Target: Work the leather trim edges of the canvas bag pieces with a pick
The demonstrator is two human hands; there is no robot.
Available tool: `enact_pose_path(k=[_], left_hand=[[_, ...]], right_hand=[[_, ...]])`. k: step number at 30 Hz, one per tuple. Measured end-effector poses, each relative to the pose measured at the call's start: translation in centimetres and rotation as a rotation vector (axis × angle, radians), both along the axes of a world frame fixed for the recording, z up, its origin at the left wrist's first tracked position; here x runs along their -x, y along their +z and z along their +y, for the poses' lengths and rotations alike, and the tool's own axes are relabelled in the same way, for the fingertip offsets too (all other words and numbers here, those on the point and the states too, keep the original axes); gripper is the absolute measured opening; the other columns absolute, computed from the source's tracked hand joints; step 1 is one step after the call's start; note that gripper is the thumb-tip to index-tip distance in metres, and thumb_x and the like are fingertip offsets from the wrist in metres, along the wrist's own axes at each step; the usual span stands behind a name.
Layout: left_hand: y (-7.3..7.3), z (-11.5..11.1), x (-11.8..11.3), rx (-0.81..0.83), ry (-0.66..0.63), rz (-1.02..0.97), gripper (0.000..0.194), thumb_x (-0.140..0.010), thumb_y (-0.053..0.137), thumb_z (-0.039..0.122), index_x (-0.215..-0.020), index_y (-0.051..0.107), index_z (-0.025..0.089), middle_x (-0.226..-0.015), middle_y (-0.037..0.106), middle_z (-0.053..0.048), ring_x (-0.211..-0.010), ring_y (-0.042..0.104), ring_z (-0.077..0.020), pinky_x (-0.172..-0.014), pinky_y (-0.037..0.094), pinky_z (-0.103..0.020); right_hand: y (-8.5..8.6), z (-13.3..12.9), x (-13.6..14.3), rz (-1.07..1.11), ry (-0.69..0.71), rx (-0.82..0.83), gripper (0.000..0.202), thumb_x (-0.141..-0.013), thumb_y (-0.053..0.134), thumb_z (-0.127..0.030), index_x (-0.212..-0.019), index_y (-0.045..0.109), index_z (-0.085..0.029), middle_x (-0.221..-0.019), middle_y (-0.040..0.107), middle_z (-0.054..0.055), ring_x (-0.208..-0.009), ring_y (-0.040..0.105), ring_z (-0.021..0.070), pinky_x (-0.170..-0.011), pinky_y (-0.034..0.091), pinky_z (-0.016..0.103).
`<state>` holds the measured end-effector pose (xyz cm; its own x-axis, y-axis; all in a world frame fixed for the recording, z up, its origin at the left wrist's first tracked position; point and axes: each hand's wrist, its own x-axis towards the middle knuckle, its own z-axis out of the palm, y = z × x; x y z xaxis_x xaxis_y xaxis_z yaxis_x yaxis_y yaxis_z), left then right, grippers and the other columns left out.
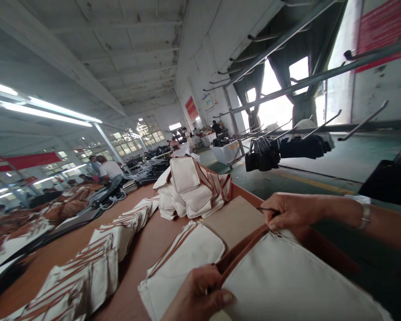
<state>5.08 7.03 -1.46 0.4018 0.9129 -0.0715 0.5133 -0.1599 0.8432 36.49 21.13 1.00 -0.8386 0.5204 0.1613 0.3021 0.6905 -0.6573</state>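
A large white fabric piece with brown edging [287, 276] lies across the lower right, held at both ends of its upper edge. My left hand [203, 294] pinches its near left corner between thumb and fingers. At the far corner, my right hand [285, 211] is closed on the edge, with a thin dark object sticking out from its fingers; what that object is cannot be made out. Beside my left hand is a small stack of white pieces [187, 254]. A flat tan sheet [235, 220] lies behind the held piece.
On the brown table [137, 267] are a heap of white pieces [187, 187] and a long overlapping row of them [100, 254] at left. A metal rack with hooks [287, 91] holding dark bags [262, 156] stands at right. People [108, 169] are farther back.
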Motion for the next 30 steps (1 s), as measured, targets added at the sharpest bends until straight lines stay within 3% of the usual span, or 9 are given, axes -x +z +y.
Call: enact_pose_path(k=[4,8,12,15,20,23,25,28,30], left_hand=[[0.9,0.8,-4.3,-0.265,0.034,0.216,0.036,-0.083,0.067,0.037,-0.055,0.054,0.018,-0.059,0.045,0.003,-0.059,0.040,-0.0131,-0.062,0.026,-0.029],[0.9,1.5,-6.7,-0.093,0.098,-0.014,0.024,-0.086,0.063,0.037,-0.071,0.069,0.019,-0.073,0.060,-0.002,-0.069,0.048,-0.0177,-0.063,0.033,-0.027],[0.5,1.3,-4.0,0.196,0.078,-0.101,0.047,-0.085,0.060,0.057,-0.071,0.067,0.013,-0.060,0.044,0.002,-0.054,0.033,-0.0111,-0.050,0.024,-0.024],[0.5,0.7,-0.4,0.250,0.093,-0.030,0.057,-0.081,0.061,0.066,-0.064,0.065,0.011,-0.055,0.029,0.006,-0.053,0.020,-0.0083,-0.048,0.012,-0.025],[1.5,-0.7,3.6,0.294,0.144,-0.194,0.055,-0.061,0.085,0.056,-0.093,0.075,0.012,-0.076,0.062,-0.001,-0.070,0.050,-0.0138,-0.065,0.039,-0.022],[2.6,-1.4,3.2,0.216,0.182,-0.419,0.048,-0.058,0.090,0.045,-0.090,0.073,0.014,-0.083,0.067,-0.004,-0.074,0.055,-0.0166,-0.067,0.043,-0.024],[2.9,-1.7,1.9,0.146,0.180,-0.389,0.041,-0.061,0.088,0.043,-0.081,0.071,0.012,-0.076,0.064,-0.003,-0.069,0.052,-0.0146,-0.061,0.038,-0.022],[2.1,-1.6,-0.7,0.165,0.187,-0.280,0.043,-0.062,0.087,0.046,-0.078,0.068,0.011,-0.066,0.057,0.000,-0.061,0.043,-0.0108,-0.053,0.026,-0.022],[1.0,-1.5,-2.2,0.228,0.178,-0.254,0.047,-0.059,0.087,0.049,-0.079,0.066,0.012,-0.064,0.053,0.002,-0.060,0.039,-0.0101,-0.052,0.023,-0.023]], right_hand=[[-0.1,-1.7,2.8,0.052,-0.078,-0.152,0.034,-0.087,0.064,-0.035,-0.111,0.069,-0.012,-0.102,0.066,0.010,-0.092,0.060,0.0213,-0.084,0.044,0.032],[-1.3,-5.8,7.0,0.190,0.120,0.095,0.066,-0.070,0.081,-0.039,-0.129,0.058,-0.017,-0.105,0.067,0.003,-0.090,0.061,0.0178,-0.076,0.046,0.024],[-3.8,-6.4,8.5,0.061,0.153,0.285,0.034,-0.069,0.080,-0.030,-0.097,0.070,-0.015,-0.073,0.058,-0.007,-0.066,0.052,0.0102,-0.058,0.039,0.018],[-3.8,-5.6,8.2,0.089,0.130,0.329,0.017,-0.076,0.073,-0.026,-0.084,0.070,-0.012,-0.064,0.050,-0.007,-0.059,0.044,0.0078,-0.053,0.034,0.018],[-1.1,-3.9,7.3,0.297,0.120,0.352,0.019,-0.078,0.074,-0.029,-0.084,0.067,-0.012,-0.078,0.060,-0.001,-0.066,0.052,0.0102,-0.057,0.041,0.019],[-1.7,-2.1,6.7,0.334,0.098,0.227,0.023,-0.085,0.068,-0.037,-0.086,0.063,-0.014,-0.083,0.060,0.001,-0.062,0.053,0.0092,-0.052,0.043,0.019],[-3.2,-1.1,6.4,0.294,0.071,0.130,0.021,-0.089,0.062,-0.035,-0.089,0.062,-0.014,-0.088,0.061,0.003,-0.063,0.055,0.0102,-0.054,0.045,0.021],[-4.8,-1.0,6.0,0.224,0.043,0.029,0.004,-0.082,0.061,-0.016,-0.086,0.062,-0.014,-0.090,0.062,0.005,-0.077,0.058,0.0154,-0.074,0.049,0.029],[-4.6,-2.1,5.8,0.191,0.023,-0.021,0.015,-0.076,0.057,-0.006,-0.087,0.063,-0.015,-0.092,0.064,0.005,-0.089,0.059,0.0189,-0.087,0.046,0.034]])
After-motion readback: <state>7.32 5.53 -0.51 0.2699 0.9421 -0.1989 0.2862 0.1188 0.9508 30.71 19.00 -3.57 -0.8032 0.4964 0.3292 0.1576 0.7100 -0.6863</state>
